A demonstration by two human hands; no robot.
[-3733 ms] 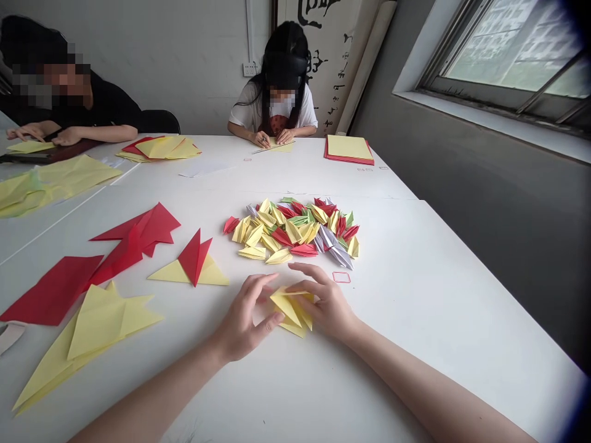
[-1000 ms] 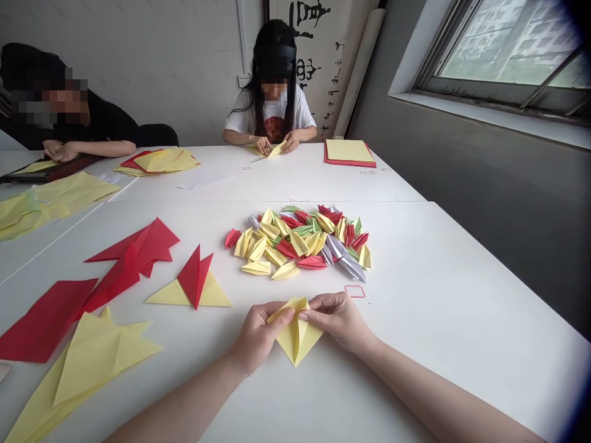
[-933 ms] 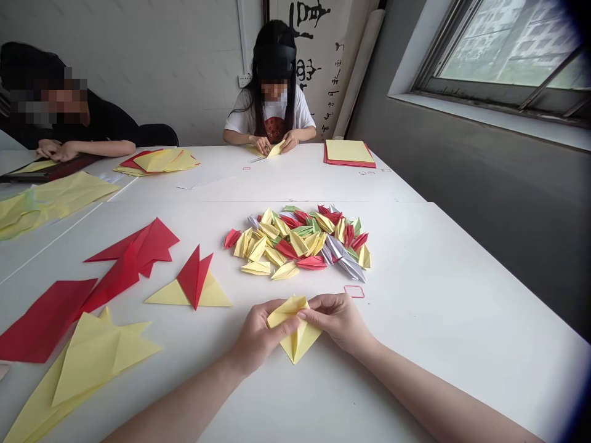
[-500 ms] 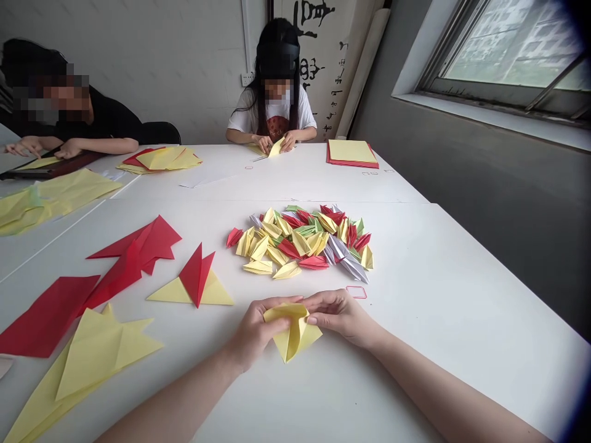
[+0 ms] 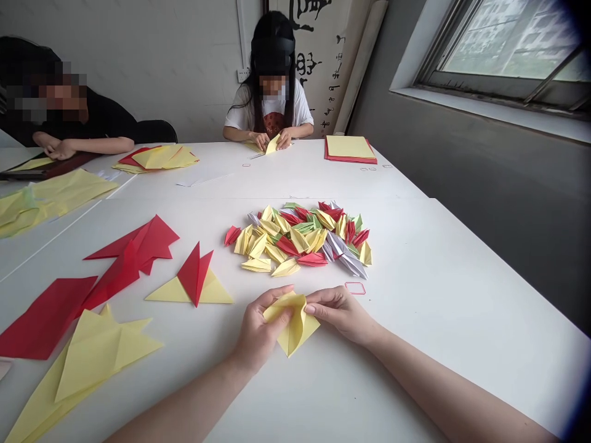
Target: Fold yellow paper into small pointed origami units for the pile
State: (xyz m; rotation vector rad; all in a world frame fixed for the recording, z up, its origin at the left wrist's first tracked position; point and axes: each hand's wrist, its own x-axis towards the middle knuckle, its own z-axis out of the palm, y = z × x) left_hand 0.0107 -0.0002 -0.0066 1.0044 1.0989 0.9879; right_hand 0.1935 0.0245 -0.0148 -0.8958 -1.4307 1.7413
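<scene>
A partly folded sheet of yellow origami paper [image 5: 292, 335] is held up between my two hands, one corner pointing toward me and a flap bulging open in its middle. My left hand [image 5: 263, 326] grips its left side, thumb on the front and fingers behind. At the upper right edge, my right hand [image 5: 339, 312] pinches the flap between thumb and fingers. Just beyond my hands lies a pile of small folded paper pieces [image 5: 300, 239] in yellow, red, green and pale purple. To the left rests a red folded piece [image 5: 196, 274] on a yellow paper triangle [image 5: 215, 288].
Red folded sheets [image 5: 50, 317] and yellow folded sheets [image 5: 106, 354] lie at the left of the white table [image 5: 415, 369]. A stack of square paper [image 5: 351, 149] is at the far right. Across the table one person [image 5: 277, 117] handles yellow paper; another person [image 5: 106, 132] sits far left.
My left fingers and thumb have shifted slightly on the yellow paper, and its flap stands wider open. My right hand still pinches it. The far-left person's hands have drawn together.
</scene>
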